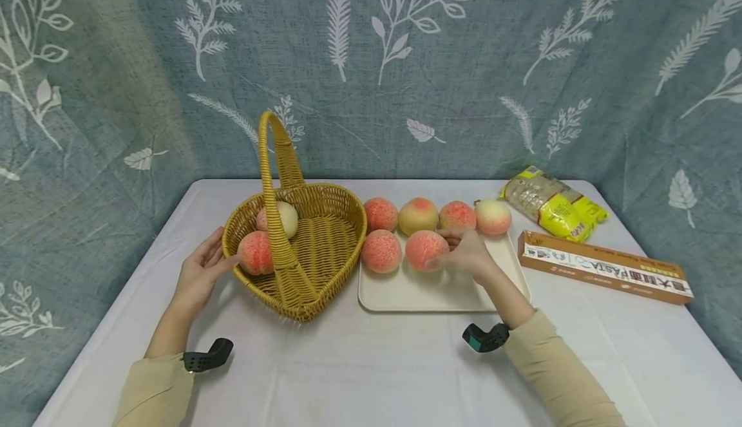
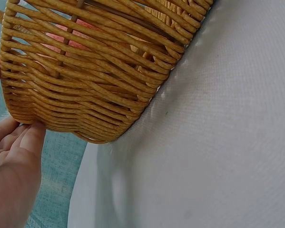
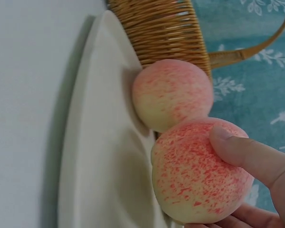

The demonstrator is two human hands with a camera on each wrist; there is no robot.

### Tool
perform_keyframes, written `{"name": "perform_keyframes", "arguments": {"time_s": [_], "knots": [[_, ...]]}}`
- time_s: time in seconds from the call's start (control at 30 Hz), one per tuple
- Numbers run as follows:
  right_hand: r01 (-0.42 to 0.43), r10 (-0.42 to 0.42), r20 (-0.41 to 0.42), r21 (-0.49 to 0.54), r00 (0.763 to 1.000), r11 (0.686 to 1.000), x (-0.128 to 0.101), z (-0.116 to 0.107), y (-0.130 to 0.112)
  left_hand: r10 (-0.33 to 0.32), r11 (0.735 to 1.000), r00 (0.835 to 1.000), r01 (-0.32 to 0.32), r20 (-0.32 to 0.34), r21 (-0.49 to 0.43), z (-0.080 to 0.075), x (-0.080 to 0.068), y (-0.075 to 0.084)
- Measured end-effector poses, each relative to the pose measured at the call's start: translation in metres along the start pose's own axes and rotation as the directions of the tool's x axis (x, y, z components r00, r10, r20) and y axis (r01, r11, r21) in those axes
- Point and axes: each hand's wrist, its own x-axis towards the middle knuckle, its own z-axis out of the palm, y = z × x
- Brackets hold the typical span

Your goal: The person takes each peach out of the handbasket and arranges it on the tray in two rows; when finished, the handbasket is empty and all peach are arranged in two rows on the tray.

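My right hand (image 1: 466, 253) grips a pink-red peach (image 1: 427, 250) over the cream tray (image 1: 429, 295). In the right wrist view the thumb (image 3: 235, 147) lies across this peach, with fingers beneath it. Just beyond is another peach (image 3: 173, 95) on the tray. At the left, my left hand (image 1: 197, 279) holds the side of a wicker basket (image 1: 324, 298), thumb at the rim and fingertips against the outer weave (image 2: 94, 95). Inside the basket, a red peach (image 1: 255, 253) lies near that thumb and a paler peach (image 1: 288, 218) sits behind, partly hidden by the handle (image 1: 266, 176).
Several more peaches (image 1: 418, 216) line the tray's back. Right of the tray lie a yellow-and-clear food bag (image 1: 551, 205) and a long brown pasta box (image 1: 603, 266). A patterned blue-green curtain (image 1: 359, 124) hangs behind the white-covered table (image 1: 348, 375).
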Motion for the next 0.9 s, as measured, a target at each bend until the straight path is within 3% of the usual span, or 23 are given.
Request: {"name": "perform_keyframes", "arguments": {"time_s": [0.53,0.9], "knots": [[-0.027,0.025,-0.03,-0.052,0.999,0.998,0.0067,0.0101,0.0062,-0.014,1.0,1.0,0.014,-0.004,0.003,-0.0002,0.0002,0.0007],[-0.028,0.028,0.01,-0.015,1.0,0.999,0.0088,0.0092,0.0101,-0.016,1.0,1.0,0.016,-0.013,0.022,-0.0005,0.0008,-0.0003]]}}
